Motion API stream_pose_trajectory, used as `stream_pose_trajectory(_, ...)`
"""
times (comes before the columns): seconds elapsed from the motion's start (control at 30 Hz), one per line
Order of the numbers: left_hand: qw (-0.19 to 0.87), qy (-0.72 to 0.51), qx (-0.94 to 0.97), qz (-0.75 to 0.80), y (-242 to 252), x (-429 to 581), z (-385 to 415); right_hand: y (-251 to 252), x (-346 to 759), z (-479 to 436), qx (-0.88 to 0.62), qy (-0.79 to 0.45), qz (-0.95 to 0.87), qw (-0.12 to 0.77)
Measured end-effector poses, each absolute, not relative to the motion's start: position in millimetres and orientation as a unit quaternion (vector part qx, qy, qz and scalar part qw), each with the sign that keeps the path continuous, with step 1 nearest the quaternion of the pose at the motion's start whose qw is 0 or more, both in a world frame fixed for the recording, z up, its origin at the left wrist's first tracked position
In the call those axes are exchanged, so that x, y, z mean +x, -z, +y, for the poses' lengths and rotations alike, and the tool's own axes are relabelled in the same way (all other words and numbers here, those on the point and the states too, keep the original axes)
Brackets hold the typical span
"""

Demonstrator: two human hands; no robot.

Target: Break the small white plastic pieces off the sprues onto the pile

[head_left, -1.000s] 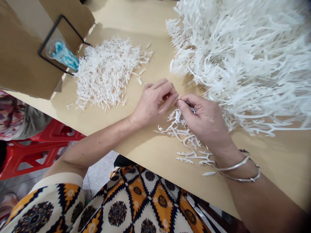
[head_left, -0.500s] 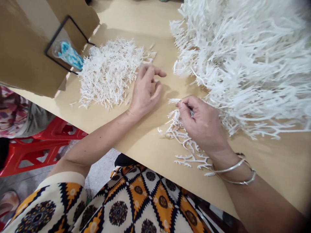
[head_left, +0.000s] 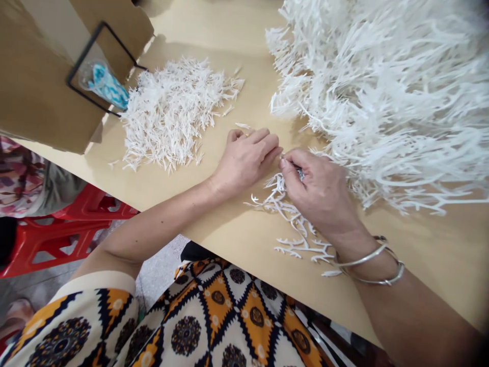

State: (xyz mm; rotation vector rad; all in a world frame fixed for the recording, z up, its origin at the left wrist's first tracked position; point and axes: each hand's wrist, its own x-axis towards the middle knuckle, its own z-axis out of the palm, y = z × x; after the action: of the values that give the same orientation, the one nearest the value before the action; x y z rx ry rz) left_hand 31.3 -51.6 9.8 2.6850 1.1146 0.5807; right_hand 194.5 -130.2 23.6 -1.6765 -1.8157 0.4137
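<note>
My left hand (head_left: 246, 159) and my right hand (head_left: 320, 189) meet fingertip to fingertip over the tan table (head_left: 244, 239). The right hand is closed on a white branched plastic sprue (head_left: 294, 224) that trails toward the table's near edge. The left hand's fingers are pinched together at the sprue's end; what they hold is too small to make out. A heap of small broken-off white pieces (head_left: 171, 114) lies to the left of the left hand. One loose white piece (head_left: 242, 125) lies just beyond the left hand.
A large mound of white plastic sprues (head_left: 385, 86) fills the table's right and back. A cardboard box (head_left: 42, 81) with a black wire frame (head_left: 100, 71) and a blue patterned packet (head_left: 109, 86) stands at back left. Red plastic stools (head_left: 61, 229) sit below the table.
My left hand reached out to the pile of small pieces, fingers spread, then came back to the right hand's fingertips. A loose piece now lies beyond it. The right hand stayed put.
</note>
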Motion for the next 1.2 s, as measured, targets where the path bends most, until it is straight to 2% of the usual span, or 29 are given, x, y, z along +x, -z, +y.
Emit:
stream_pose_trajectory(0.47,0.065,-0.218,0.890,0.396,0.8,39.6,-58.1,-19.6,202.5,-124.1,-0.599,-0.179,-0.723,0.293)
stream_pose_trajectory(0.6,0.073,-0.219,0.886,0.403,4.7,39.7,-54.1,-23.7,203.8,-126.4,-0.599,-0.196,-0.710,0.314)
stream_pose_trajectory(0.8,0.041,-0.290,0.845,0.447,15.2,23.4,-25.9,-30.7,198.4,-133.8,-0.565,-0.258,-0.714,0.324)
stream_pose_trajectory(1.0,0.103,-0.369,0.792,0.474,12.3,9.7,-18.2,-22.7,199.0,-132.1,-0.628,-0.206,-0.651,0.373)
stream_pose_trajectory(1.2,0.196,-0.456,0.735,0.462,12.5,7.2,-14.9,-22.1,205.5,-133.0,-0.611,-0.269,-0.611,0.425)
